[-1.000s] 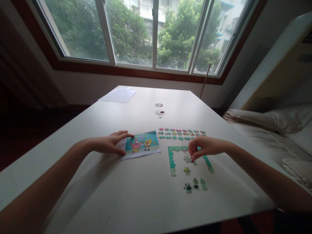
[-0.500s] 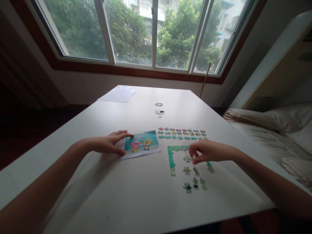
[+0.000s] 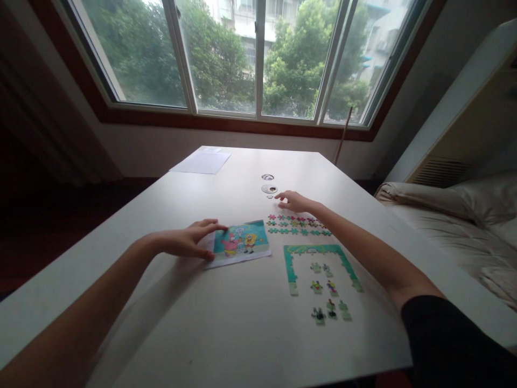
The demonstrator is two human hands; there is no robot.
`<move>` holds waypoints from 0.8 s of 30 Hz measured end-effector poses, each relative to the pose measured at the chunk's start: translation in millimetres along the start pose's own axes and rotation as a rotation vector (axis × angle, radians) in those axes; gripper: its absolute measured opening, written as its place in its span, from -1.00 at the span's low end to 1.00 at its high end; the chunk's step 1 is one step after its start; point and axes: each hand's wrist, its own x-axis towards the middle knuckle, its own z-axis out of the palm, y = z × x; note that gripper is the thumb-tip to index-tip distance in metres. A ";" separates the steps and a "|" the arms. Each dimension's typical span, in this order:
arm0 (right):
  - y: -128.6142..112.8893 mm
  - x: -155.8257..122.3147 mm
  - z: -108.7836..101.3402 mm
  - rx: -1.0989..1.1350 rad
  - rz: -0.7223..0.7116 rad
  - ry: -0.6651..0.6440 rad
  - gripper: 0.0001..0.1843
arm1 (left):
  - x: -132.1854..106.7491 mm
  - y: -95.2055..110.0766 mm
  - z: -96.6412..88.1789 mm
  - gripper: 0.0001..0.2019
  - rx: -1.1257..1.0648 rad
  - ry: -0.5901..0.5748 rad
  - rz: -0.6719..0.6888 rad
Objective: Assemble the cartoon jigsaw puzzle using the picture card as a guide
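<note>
My left hand lies on the left edge of a cartoon picture sheet, its thumb and fingers spread over the paper. My right hand reaches over the far side of the loose puzzle pieces, which lie in rows. Its fingers are apart, with nothing visible in them, and the fingertips are close to a small pale piece. Nearer to me is a partly joined green puzzle border, covering the top and both sides. Several separate pieces lie inside and below it. My right forearm hides some pieces of the rows.
Two round cutouts are in the white table beyond the pieces. White papers lie at the far left corner. A padded beige seat stands to the right, and a window is behind the table.
My right hand has moved from above the puzzle border to beyond the rows of pieces, uncovering the border and the pieces inside. My left hand stays on the picture sheet. The view has shifted slightly.
</note>
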 end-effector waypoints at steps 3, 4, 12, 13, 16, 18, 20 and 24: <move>1.3 20.5 15.5 -0.007 0.054 0.058 -0.60 | -2.0 -2.5 -2.3 -0.22 -0.045 -0.001 0.022; 1.6 25.5 18.9 -0.007 0.075 0.074 -0.59 | -2.4 -3.5 -2.7 -0.20 -0.051 0.002 0.024; 5.0 43.9 18.0 0.077 0.173 0.043 -0.76 | -0.2 -8.0 1.2 -0.09 -0.014 0.007 -0.009; 5.4 43.7 16.4 0.096 0.179 0.029 -0.78 | 0.0 -7.6 1.4 -0.09 -0.009 0.009 -0.008; 6.1 37.0 11.6 0.159 0.176 -0.002 -0.77 | -0.1 -5.6 1.2 -0.10 -0.006 0.020 -0.004; 5.6 25.7 8.3 0.203 0.149 -0.002 -0.77 | -0.5 -4.5 1.1 -0.10 -0.009 0.028 -0.001; 4.4 7.8 4.6 0.244 0.103 0.007 -0.75 | -1.4 -4.6 1.1 -0.11 -0.014 0.039 0.005; 3.0 -44.9 -5.2 0.335 0.013 -0.021 -0.67 | -3.3 -7.0 -0.9 -0.19 -0.025 0.088 0.040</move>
